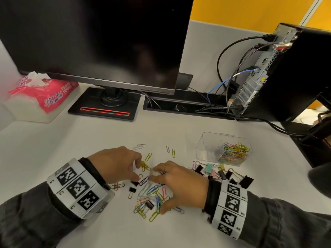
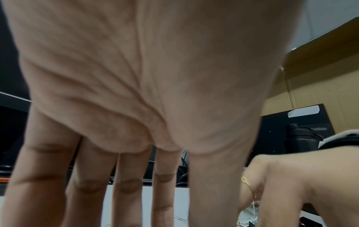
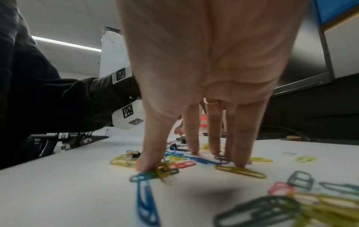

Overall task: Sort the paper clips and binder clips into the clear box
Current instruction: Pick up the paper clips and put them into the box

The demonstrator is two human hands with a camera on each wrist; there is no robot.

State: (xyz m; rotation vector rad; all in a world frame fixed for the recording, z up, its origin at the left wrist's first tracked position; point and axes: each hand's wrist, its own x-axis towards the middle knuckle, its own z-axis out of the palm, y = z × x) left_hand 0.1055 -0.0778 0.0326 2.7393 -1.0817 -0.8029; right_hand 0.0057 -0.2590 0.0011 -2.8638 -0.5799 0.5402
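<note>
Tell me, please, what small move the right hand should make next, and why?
Probably draw the fingers together to gather clips: the right hand rests spread, fingertips down, on the loose paper clips, gripping none, while the clear box already holds others.

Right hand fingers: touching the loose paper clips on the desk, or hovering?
Touching. The right wrist view shows the right hand with fingertips planted among the loose paper clips on the desk, thumb tip down on a tangled bunch.
</note>
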